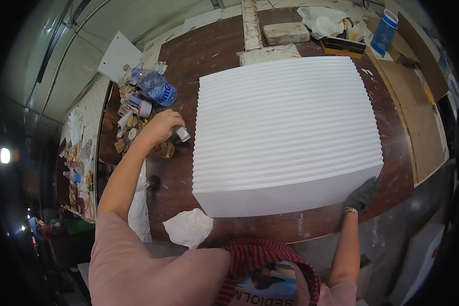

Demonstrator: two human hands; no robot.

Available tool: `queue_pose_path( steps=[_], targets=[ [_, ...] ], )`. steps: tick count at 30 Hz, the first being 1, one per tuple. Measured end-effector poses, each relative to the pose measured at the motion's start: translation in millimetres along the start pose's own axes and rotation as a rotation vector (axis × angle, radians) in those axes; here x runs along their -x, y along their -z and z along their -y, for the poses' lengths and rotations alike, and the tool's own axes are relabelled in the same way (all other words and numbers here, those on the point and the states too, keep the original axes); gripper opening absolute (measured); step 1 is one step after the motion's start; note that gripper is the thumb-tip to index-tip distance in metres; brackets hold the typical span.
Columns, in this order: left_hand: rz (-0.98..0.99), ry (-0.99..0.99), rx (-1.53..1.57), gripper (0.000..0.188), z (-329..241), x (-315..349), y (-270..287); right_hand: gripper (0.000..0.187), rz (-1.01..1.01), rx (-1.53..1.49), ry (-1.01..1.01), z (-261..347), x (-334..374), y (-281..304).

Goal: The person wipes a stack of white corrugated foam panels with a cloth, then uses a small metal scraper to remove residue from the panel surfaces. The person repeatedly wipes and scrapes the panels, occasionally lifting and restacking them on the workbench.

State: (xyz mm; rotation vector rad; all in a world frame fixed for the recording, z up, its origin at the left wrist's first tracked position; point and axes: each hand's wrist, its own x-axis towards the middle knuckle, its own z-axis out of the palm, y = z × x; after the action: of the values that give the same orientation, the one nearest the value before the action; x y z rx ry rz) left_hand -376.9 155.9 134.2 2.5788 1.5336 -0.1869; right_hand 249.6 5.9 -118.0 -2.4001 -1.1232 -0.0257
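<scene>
A large white ribbed piece [285, 127], with a smooth front face, lies on the brown worktable [181, 56]. My left hand [163, 126] is bare and closed round a small pale grey block [182, 134], just off the left side of the ribbed piece. What the block is made of cannot be made out. At the near right corner, my right hand [363, 195] in a dark glove lies against the smooth front face with its fingers stretched out. A crumpled white cloth or paper [188, 228] lies at the near left table edge.
A clear plastic bottle [155, 86] and a heap of rags, tape and scraps crowd the left side. At the back are a wrapped block [285, 33], a dark open box [343, 46] and a blue jug [384, 31]. Cardboard [418, 122] lines the right.
</scene>
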Motion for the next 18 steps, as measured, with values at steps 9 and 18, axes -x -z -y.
queue_pose_path(
  steps=[9, 18],
  targets=[
    [-0.320, -0.095, 0.328, 0.030, -53, -83, -25, 0.053, 0.021, -0.241, -0.156, 15, -1, 16],
    [-0.257, 0.289, 0.076, 0.033, -10, -9, -6, 0.051, 0.042, 0.129, -0.027, -1, -1, 3]
  ],
)
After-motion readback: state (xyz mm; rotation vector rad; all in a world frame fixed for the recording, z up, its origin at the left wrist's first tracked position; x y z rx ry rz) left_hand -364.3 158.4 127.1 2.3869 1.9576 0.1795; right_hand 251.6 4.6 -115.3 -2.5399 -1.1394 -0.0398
